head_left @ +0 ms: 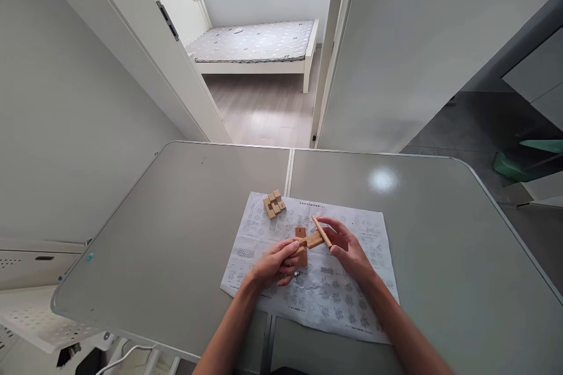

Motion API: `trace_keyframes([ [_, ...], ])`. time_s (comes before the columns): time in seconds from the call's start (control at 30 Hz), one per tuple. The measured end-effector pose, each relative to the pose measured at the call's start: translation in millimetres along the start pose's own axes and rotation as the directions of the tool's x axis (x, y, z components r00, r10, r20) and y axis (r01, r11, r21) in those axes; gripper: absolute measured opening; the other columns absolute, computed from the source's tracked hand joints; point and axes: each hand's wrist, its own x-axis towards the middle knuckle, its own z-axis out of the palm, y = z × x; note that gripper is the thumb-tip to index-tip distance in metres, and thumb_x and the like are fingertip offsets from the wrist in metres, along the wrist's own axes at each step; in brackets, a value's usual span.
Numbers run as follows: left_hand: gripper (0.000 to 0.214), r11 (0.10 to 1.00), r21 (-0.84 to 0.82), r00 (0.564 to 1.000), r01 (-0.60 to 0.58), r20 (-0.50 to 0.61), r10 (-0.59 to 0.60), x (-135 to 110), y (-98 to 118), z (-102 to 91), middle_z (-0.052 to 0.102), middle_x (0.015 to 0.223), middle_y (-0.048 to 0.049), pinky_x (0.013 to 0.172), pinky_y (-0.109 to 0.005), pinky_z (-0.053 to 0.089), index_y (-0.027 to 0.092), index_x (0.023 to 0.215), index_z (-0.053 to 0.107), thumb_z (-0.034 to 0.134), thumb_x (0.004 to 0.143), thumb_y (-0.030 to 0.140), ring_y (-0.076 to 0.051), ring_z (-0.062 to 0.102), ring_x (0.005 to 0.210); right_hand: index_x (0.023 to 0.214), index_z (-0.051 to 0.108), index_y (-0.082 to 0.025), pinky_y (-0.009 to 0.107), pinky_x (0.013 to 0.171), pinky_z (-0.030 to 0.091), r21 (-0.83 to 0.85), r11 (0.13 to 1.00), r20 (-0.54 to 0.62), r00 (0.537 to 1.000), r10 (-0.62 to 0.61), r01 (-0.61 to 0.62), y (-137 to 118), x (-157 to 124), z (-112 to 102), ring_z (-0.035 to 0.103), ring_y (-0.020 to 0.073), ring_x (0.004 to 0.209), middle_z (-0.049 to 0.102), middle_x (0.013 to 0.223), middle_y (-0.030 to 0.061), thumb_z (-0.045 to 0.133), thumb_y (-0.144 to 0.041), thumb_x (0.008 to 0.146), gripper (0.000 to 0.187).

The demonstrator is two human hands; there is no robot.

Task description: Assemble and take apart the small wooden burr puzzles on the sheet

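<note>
My left hand point(280, 259) is closed on flat wooden puzzle pieces point(313, 240) that cross one another over the middle of a printed sheet point(352, 299). My right hand point(347, 245) pinches a thin wooden puzzle piece point(322, 231), its flat side set against the end of the piece coming from the left hand. Part of another wooden block point(300, 232) shows just above my left fingers; how it joins the rest is hidden by them. An assembled cluster of small wooden cubes point(274, 204) rests on the sheet's upper left corner.
The sheet, covered in small diagrams, lies on a grey folding table point(176, 234) with a seam down its middle. Beyond the far edge, a doorway shows a bed point(259, 41). A white perforated shelf unit point(44, 310) stands at the lower left.
</note>
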Motion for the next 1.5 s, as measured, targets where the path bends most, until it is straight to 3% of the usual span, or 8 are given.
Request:
trace_keyframes([
  [0.2,0.040,0.999,-0.016,0.999,-0.033,-0.033,0.032,0.5,-4.3,-1.3,0.027,0.067,0.0116,0.028,-0.012,0.033,0.020,0.111,0.054,0.069,0.095,0.054,-0.005,0.011,0.043,0.140,0.058,-0.034,0.051,0.102,0.056,0.006,1.000,-0.008,1.000,-0.014,0.014,0.0,1.0,0.2,0.066,0.0358,0.119,0.055,0.152,0.0119,0.071,-0.077,0.081,0.074],
  [0.43,0.037,0.997,-0.027,0.996,-0.076,-0.055,0.075,0.7,-6.4,-0.5,0.026,0.067,0.0117,0.030,-0.013,0.036,0.020,0.109,0.053,0.067,0.097,0.052,-0.005,0.012,0.043,0.138,0.063,-0.034,0.052,0.105,0.054,0.076,0.997,-0.019,0.999,-0.032,0.033,-4.1,2.4,1.4,0.061,0.0371,0.128,0.054,0.153,0.0119,0.081,-0.068,0.079,0.070],
  [1.07,0.038,0.998,-0.005,0.997,-0.063,-0.054,0.063,1.2,-4.9,4.1,0.028,0.068,0.0113,0.031,-0.014,0.038,0.021,0.108,0.053,0.068,0.096,0.053,-0.004,0.014,0.043,0.140,0.061,-0.032,0.050,0.103,0.056,-0.056,0.996,0.017,0.997,-0.069,0.070,-1.4,2.4,1.5,0.057,0.0377,0.135,0.052,0.154,0.0134,0.076,-0.074,0.080,0.074],
  [1.5,0.038,0.998,-0.002,0.998,-0.065,-0.017,0.065,1.1,-4.7,-0.1,0.026,0.069,0.0112,0.031,-0.013,0.035,0.022,0.101,0.048,0.066,0.096,0.056,-0.005,0.013,0.045,0.144,0.061,-0.034,0.052,0.110,0.050,0.056,0.997,0.047,0.998,-0.049,0.047,-4.2,1.5,2.0,0.052,0.0375,0.140,0.052,0.157,0.0113,0.086,-0.059,0.080,0.073],
])
